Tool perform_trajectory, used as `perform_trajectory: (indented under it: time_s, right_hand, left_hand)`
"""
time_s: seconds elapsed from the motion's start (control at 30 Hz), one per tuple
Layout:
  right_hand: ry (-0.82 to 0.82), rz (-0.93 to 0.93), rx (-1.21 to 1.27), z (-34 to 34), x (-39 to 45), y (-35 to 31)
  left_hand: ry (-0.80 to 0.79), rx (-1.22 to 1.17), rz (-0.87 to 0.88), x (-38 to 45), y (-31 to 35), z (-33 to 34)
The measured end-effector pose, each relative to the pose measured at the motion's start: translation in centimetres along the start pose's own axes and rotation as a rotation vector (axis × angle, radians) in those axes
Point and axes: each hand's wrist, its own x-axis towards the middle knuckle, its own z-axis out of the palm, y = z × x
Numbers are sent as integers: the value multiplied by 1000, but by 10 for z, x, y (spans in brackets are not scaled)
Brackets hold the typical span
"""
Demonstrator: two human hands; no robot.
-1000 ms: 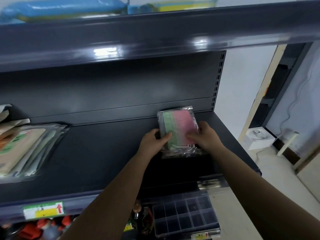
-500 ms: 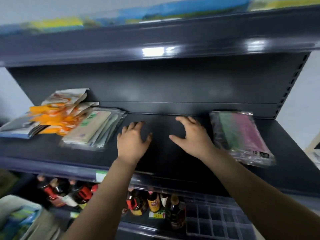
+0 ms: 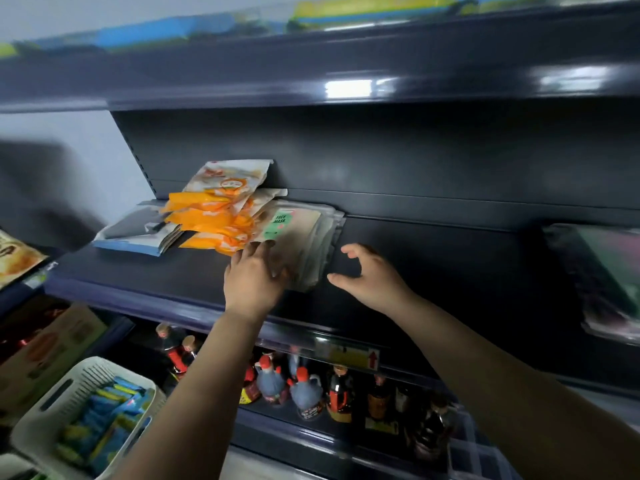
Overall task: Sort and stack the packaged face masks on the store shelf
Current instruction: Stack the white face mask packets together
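- Face-mask packs (image 3: 298,237) in the beige stack, labelled "FACE MASK", are now being reached for on the left part of the middle shelf (image 3: 433,265); a second ago a pink-and-green pack (image 3: 602,271) was being held between both hands at the right end, and it is now lying there released, well apart.
- That pack is judged placed, and the beige stack is being taken up next.
- The left hand (image 3: 254,278) is being laid flat on the stack's near end, fingers straight.
- The right hand (image 3: 372,275) is being held apart and empty just beside the stack's right edge, thumb and fingers spread as if for gripping; contact cannot be told through the blur.
- Orange sachets (image 3: 207,220) are overlapping the stack's left edge, and may be dragged along.
- Blue-grey packs (image 3: 138,233) are lying further left.
- Bottles (image 3: 304,393) are standing below, beside a white basket (image 3: 79,386).
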Motion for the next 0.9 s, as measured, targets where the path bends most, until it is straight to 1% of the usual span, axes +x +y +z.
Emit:
perform_trajectory:
  time_s: [0.07, 0.17, 0.23, 0.37, 0.47, 0.57, 0.63, 0.73, 0.83, 0.9]
  right_hand:
    - [17, 40, 35, 15, 9, -10]
    - [91, 119, 121, 34, 21, -20]
    - [130, 183, 180, 45, 29, -23]
    - [189, 266, 219, 61, 44, -25]
    - [250, 330, 281, 66, 54, -29]
    - [339, 418, 466, 68, 63, -27]
    - [342, 483, 579, 68, 66, -22]
    - [299, 542, 647, 68, 69, -13]
    - [279, 545, 718, 68, 68, -10]
    - [302, 508, 673, 65, 65, -8]
  left_hand:
    - [-37, -24, 1, 11, -16, -2]
    - [-99, -91, -15, 25, -36, -3]
    - [-139, -176, -40, 33, -46, -1]
    - [-215, -337, -75, 44, -62, 5]
    - [-244, -451, -46, 48, -63, 9]
    - [-267, -475, 20, 48, -60, 14]
    - [-275, -482, 27, 48, -57, 17]
    - [-287, -524, 24, 47, -54, 18]
    - [-310, -578, 32, 45, -52, 20]
    - [-328, -622, 16, 45, -51, 23]
